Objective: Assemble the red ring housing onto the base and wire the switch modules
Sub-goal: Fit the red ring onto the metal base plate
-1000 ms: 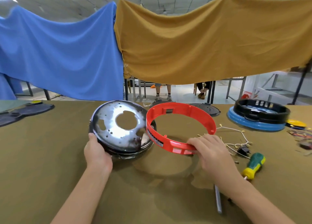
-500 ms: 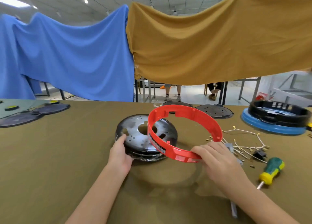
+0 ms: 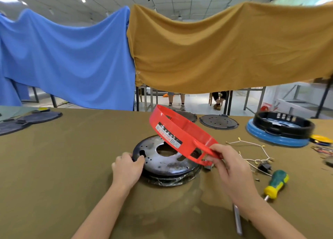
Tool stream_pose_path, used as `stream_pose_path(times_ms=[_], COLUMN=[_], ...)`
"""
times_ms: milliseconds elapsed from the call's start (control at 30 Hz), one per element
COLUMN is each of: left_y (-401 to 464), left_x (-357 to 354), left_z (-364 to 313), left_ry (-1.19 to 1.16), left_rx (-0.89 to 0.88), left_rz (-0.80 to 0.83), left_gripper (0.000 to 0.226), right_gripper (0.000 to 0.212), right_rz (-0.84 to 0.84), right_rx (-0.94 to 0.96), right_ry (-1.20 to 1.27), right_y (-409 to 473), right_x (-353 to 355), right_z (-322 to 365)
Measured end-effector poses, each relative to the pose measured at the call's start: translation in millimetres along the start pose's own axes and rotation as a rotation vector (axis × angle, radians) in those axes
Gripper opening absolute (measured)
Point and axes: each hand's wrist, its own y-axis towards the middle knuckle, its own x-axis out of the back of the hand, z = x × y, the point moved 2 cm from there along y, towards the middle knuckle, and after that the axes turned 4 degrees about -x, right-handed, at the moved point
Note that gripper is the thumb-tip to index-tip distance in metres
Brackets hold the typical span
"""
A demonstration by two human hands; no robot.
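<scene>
Olive cloth-covered surface [image 3: 54, 166]: broad bare stretch to the left and near edge; right side crowded with loose pale wires [image 3: 252, 148] and a green-and-yellow-handled screwdriver [image 3: 276, 183]. Round dark metal base plate [image 3: 162, 165] lies flat at centre. Red plastic ring housing [image 3: 182, 136] is tilted above it, far rim high; white-and-red label on its wall, print too small to read. Right hand [image 3: 232, 168] pinches the ring's near rim, fingers curled. Left hand [image 3: 126, 168] grips the plate's left edge.
</scene>
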Motion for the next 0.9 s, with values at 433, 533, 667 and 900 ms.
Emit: stream_pose_path(times_ms=[433,533,667,900], left_y=[-13,-14,-6,2], left_x=[10,10,14,1], left_z=[-29,-31,-26,-14], left_ry=[-1.036,-1.064,-1.068,-0.733], left_rx=[-0.191,-0.21,-0.251,-0.232], left_rz=[0.253,0.258,0.111,0.001], left_gripper=[0.064,0.057,0.045,0.05], right_gripper=[0.016,0.018,0.026,0.015], right_rz=[0.084,0.1,0.008,-0.117], right_rx=[0.321,0.281,-0.184,-0.883], right_ry=[-0.285,-0.251,0.112,0.781], right_y=[2,2,15,56], right_x=[-14,-16,-13,-19], right_z=[5,1,3,-8])
